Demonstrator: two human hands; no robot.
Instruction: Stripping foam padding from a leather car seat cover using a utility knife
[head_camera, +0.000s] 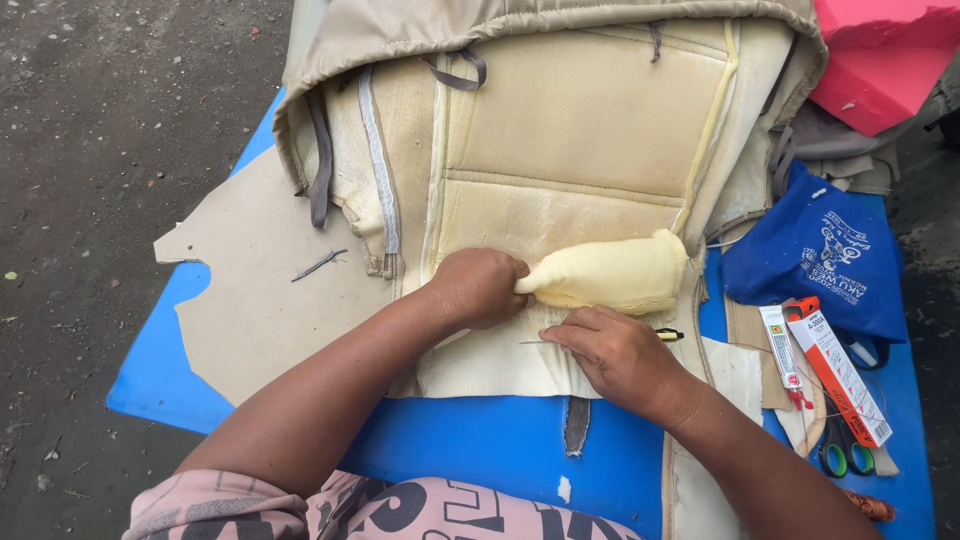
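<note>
Pink patterned sleeves (330, 505) sit closest to the lens, and from them two bare forearms reach out over a blue bench (480, 440). Spread across that bench, inside-out, lies a beige seat cover (590, 130) with pale foam backing, stitched seams and grey straps hanging from its edges. On the cover's lower panel rests a cream-yellow foam roll (610, 272), soft, rounded and slightly creased, lying crosswise. The left hand (480, 287) is curled nearly closed at the roll's left end, its fingertips pinching the tapered tip of the foam against the cover. The right hand (615, 352) lies just below the roll, fingers bent together and pinched on a thin metal needle-like tool (540, 342), whose point sticks out leftward over the fabric; a yellow-and-black bit (668, 334) shows past the knuckles, and whether it belongs to the same tool I cannot tell. To the right, a blue cloth bag (825, 265) lies crumpled on the bench; what it contains is hidden. Beside it sit a red-and-white glue box (840, 375) and a small tube (782, 350), with green-handled scissors (845, 455) partly under the box. A flat tan cardboard pattern piece (250, 290) lies left of the cover, and pink foam blocks (880, 60) sit at the far right corner.
</note>
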